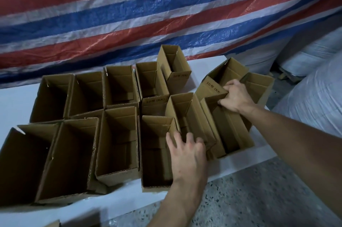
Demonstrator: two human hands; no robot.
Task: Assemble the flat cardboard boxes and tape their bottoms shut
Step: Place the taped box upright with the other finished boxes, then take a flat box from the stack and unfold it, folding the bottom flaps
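From the head view, a dozen or so boxes stand upright on a white table, packed side by side with their open tops up, probably so the finished ones take little room and stay put. Each one that can be seen into holds nothing; only folded bottom flaps show inside, and whether those bottoms are taped cannot be told from above. The right hand reaches to the far end of the right box, fingers curled over its end wall and clamped on the cardboard, apparently to pull or square it into the row beside its neighbours. The left hand lies with fingers spread and straight across the rims where the near box meets the middle box, gripping nothing, most likely to steady them while the other is shifted. Behind the table hangs a striped tarp; white sacks sit at the right.
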